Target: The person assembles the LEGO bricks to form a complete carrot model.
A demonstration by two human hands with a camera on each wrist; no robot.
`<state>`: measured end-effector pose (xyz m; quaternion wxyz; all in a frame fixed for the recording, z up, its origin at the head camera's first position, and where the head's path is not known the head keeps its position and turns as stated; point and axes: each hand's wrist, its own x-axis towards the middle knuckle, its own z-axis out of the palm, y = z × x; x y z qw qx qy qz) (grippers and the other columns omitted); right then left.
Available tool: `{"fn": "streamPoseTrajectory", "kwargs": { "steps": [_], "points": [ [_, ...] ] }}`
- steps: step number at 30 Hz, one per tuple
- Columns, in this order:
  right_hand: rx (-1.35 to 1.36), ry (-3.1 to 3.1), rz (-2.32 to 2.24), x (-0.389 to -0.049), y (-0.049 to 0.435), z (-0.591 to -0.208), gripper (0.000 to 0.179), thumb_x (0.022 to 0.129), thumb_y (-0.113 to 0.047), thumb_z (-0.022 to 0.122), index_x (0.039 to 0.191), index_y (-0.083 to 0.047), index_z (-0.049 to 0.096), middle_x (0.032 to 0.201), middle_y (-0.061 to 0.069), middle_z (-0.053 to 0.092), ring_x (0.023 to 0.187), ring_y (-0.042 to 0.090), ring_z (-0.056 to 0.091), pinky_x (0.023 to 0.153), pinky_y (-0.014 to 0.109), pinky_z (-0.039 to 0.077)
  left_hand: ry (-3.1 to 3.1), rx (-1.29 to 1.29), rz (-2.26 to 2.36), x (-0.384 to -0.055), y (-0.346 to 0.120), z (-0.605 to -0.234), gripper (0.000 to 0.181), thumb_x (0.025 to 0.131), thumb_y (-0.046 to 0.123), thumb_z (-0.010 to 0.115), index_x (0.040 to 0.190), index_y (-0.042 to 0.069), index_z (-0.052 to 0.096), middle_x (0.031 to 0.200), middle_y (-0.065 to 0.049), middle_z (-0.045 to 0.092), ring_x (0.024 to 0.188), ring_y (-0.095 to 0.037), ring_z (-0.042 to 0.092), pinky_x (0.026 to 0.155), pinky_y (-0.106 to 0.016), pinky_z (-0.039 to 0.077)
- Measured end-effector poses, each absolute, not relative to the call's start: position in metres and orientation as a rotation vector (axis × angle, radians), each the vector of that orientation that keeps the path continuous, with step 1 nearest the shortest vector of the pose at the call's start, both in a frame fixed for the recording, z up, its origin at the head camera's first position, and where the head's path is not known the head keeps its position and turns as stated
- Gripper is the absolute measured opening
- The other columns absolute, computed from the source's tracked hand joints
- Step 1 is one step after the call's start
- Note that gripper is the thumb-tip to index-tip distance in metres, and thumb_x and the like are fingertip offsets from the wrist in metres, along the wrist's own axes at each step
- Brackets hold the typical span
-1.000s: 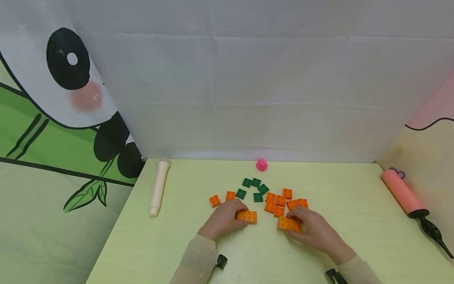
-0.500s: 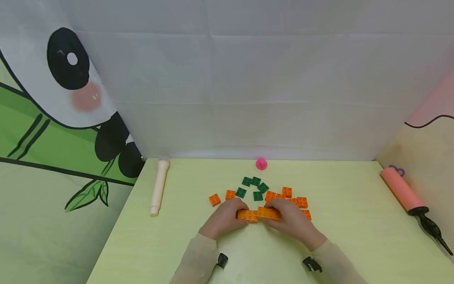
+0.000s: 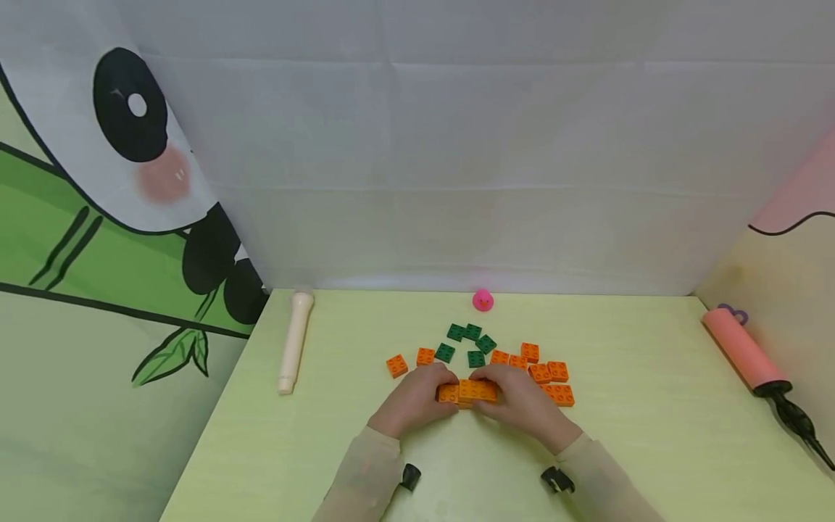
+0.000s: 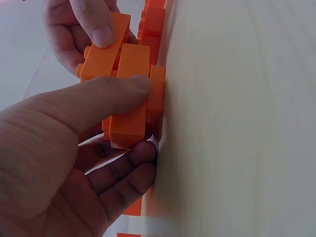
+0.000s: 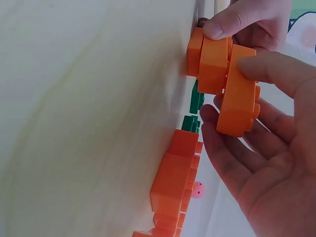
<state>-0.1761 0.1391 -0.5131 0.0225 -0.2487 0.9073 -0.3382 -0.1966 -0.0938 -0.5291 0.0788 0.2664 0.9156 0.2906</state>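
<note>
At the middle of the table, my left hand (image 3: pixel 416 397) pinches an orange toy building brick (image 4: pixel 129 111) between thumb and fingers. Beneath that one, against the tabletop, another orange brick (image 5: pixel 194 52) shows in the right wrist view. My right hand (image 3: pixel 525 404) grips a long orange brick (image 5: pixel 236 96) by its sides. It lies over the left hand's brick, shifted to the right and slightly tilted against it in both wrist views. A narrow gap shows between the two at one end. Fingers of both hands hide parts of the bricks.
Several loose orange bricks (image 3: pixel 540 373) lie behind and right of my right hand, two more behind my left. Small green bricks (image 3: pixel 485 344) are scattered farther back. A pink ball-like toy (image 3: pixel 483 300) sits at the rear edge, a pale rod (image 3: pixel 296 342) left, a pink pump (image 3: pixel 746 349) right.
My right hand has moved left with its long brick, from beside the loose orange bricks to over the left hand's brick. The left hand has stayed in place.
</note>
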Motion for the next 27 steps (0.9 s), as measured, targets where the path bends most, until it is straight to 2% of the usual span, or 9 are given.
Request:
{"fn": "streamPoseTrajectory", "kwargs": {
  "steps": [6, 13, 21, 27],
  "points": [
    [-0.804, 2.801, -1.025, -0.1778, 0.1383, -0.5124, 0.036, 0.088, -0.019, 0.085, 0.122, -0.013, 0.074, 0.114, -0.005, 0.073, 0.099, 0.013, 0.065, 0.091, 0.038, 0.056, 2.739, 0.808, 0.876, -0.1968, -0.0936, -0.5289, 0.033, 0.087, 0.019, 0.085, 0.118, 0.011, 0.075, 0.109, 0.005, 0.066, 0.096, -0.012, 0.06, 0.094, -0.032, 0.052],
    [-0.806, 2.82, -1.003, -0.1798, 0.1374, -0.5132, 0.035, 0.087, -0.024, 0.087, 0.119, -0.013, 0.076, 0.109, -0.006, 0.073, 0.095, 0.011, 0.065, 0.087, 0.035, 0.057, 2.733, 0.817, 0.878, -0.1969, -0.0928, -0.529, 0.032, 0.088, 0.02, 0.085, 0.117, 0.012, 0.075, 0.107, 0.006, 0.065, 0.094, -0.011, 0.06, 0.093, -0.031, 0.052],
    [-0.879, 2.83, -0.934, -0.1819, 0.1364, -0.5125, 0.034, 0.089, -0.023, 0.085, 0.119, -0.008, 0.078, 0.112, 0.0, 0.076, 0.103, 0.02, 0.07, 0.091, 0.041, 0.057, 2.743, 0.822, 0.852, -0.196, -0.092, -0.5292, 0.034, 0.088, 0.023, 0.085, 0.119, 0.012, 0.075, 0.11, 0.005, 0.066, 0.098, -0.012, 0.06, 0.095, -0.032, 0.052],
    [-0.842, 2.813, -0.938, -0.1816, 0.1354, -0.5124, 0.034, 0.09, -0.027, 0.085, 0.119, -0.01, 0.079, 0.113, -0.002, 0.077, 0.101, 0.016, 0.069, 0.09, 0.039, 0.057, 2.745, 0.818, 0.871, -0.1954, -0.0925, -0.5285, 0.033, 0.087, 0.022, 0.086, 0.117, 0.01, 0.076, 0.109, 0.005, 0.067, 0.098, -0.013, 0.061, 0.096, -0.033, 0.052]
  ]
}}
